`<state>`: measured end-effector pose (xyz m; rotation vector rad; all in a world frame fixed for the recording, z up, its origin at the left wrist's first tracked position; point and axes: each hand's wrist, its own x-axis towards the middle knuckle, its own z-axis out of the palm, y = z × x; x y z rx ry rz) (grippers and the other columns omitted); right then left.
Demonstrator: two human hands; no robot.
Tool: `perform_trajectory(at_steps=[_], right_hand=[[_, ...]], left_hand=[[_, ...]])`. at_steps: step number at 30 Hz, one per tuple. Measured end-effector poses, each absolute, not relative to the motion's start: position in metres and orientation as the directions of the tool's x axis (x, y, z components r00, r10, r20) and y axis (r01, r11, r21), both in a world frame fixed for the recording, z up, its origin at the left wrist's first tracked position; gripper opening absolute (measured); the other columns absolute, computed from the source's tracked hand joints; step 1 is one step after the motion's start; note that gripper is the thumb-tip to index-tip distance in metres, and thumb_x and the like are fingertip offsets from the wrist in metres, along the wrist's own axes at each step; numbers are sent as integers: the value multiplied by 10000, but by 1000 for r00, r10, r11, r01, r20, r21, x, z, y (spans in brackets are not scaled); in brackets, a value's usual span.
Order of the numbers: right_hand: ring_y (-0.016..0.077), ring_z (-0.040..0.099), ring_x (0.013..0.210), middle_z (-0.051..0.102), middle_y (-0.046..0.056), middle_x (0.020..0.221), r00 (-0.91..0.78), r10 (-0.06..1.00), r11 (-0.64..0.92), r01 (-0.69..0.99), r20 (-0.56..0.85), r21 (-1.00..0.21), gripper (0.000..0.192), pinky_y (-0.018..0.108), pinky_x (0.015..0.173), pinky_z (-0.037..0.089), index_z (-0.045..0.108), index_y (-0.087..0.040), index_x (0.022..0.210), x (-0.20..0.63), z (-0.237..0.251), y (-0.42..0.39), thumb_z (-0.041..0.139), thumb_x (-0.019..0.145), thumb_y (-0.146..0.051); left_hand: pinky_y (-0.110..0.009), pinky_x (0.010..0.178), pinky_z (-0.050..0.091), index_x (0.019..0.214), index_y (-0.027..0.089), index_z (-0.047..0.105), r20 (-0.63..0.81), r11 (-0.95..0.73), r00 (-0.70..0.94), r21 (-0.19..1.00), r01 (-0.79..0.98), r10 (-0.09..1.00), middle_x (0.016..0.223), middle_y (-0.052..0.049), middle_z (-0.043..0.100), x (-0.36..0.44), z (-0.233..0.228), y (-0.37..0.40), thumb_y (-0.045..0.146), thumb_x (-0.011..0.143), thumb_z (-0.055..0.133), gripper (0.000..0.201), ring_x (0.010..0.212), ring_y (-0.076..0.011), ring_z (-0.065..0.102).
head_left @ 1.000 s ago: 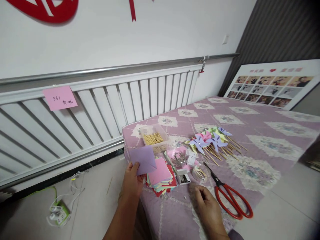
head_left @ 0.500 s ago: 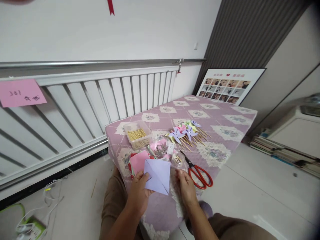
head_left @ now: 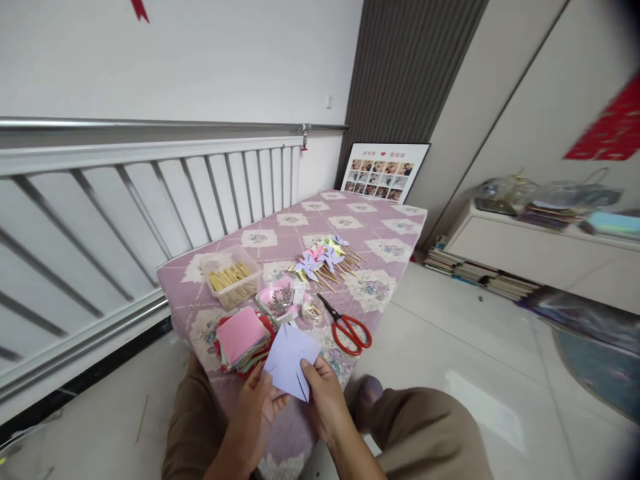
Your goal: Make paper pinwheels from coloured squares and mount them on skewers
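A square of lavender paper (head_left: 291, 357), slit inward near its corners, is held low over the near end of the table. My left hand (head_left: 260, 399) pinches its lower left edge. On the right edge, my right hand (head_left: 323, 393) grips it with the thumb on top. Just left of it lies a stack of coloured paper squares (head_left: 243, 337), pink uppermost. Beyond the sheet are a pink tray (head_left: 279, 299) of small metal pieces and a small clear round tub (head_left: 313, 311) with short pale pieces. Red-handled scissors (head_left: 350, 331) rest to the right.
A clear plastic box (head_left: 233, 279) of thin wooden sticks stands at the left. Several finished paper pinwheels (head_left: 320, 259) on sticks lie farther back on the flowered tablecloth (head_left: 345, 222). A white radiator (head_left: 200, 200) runs along the wall; a photo board (head_left: 383, 170) leans behind.
My right hand has come from beside the scissors to take the lavender sheet's right edge. The sheet has turned and now shows slits. The view has swung right.
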<state>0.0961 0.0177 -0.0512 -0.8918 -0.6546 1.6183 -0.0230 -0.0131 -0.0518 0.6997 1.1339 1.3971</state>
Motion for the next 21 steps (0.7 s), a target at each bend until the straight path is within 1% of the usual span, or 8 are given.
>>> perform_trajectory(at_steps=[2,4,7,8,9,13,16,21], right_hand=[[232,685,715,743,18,846,-57,981,-186,-533,-185,-826,232,370,712,539,657,-217,964,95,-51,16,655,792,-373],[219,671,686,731,11,818,-73,988,-154,-432,-136,-888,220,349,671,539,656,-223,959,95,-53,14,612,819,-387],[183,621,583,681,-6,670,-54,998,-22,-13,-21,-1000,256,297,576,517,671,-210,902,111,-59,22,536,847,-420],[170,591,534,648,-15,610,-8,999,47,200,46,-979,281,278,529,498,673,-204,873,122,-61,29,513,844,-433],[172,570,526,626,-15,592,69,995,54,277,76,-959,283,283,529,487,661,-192,901,136,-64,39,508,832,-420],[218,601,760,654,61,827,219,963,35,475,157,-879,347,341,724,479,597,-143,1077,197,-73,86,484,808,-332],[241,596,873,656,93,921,215,961,5,618,175,-786,341,353,804,448,612,-137,1067,223,-80,113,547,758,-266],[261,590,937,649,111,959,142,978,-15,779,154,-626,324,337,850,413,660,-155,1025,225,-88,128,644,706,-204]], left_hand=[[-369,705,548,992,215,613,-303,216,-63,797,-563,951,1018,-110,702,-14,-56,-16,414,716,687,348,862,-246,678],[-328,679,539,993,180,622,-379,268,-60,748,-608,923,967,-109,710,-9,-57,-17,367,669,749,395,822,-230,680],[-280,625,521,969,164,621,-439,255,-142,723,-642,887,886,-81,719,-9,-60,-14,301,632,784,399,755,-205,683],[-273,616,518,963,175,613,-442,232,-177,722,-652,879,872,-63,720,-11,-62,-12,279,620,790,399,745,-197,683],[-268,609,517,966,188,605,-445,214,-209,726,-653,871,864,-47,718,-14,-66,-11,261,610,794,409,737,-191,682],[-277,590,512,958,176,593,-483,276,-218,754,-597,848,843,-56,715,-19,-88,-11,275,589,802,436,715,-199,677],[-313,613,516,893,154,606,-493,351,-165,781,-517,854,781,-65,709,-15,-105,-12,345,585,790,406,693,-225,671],[-330,614,497,871,163,605,-485,396,-198,844,-362,852,734,-43,699,-14,-122,-10,414,602,738,392,673,-240,660]])
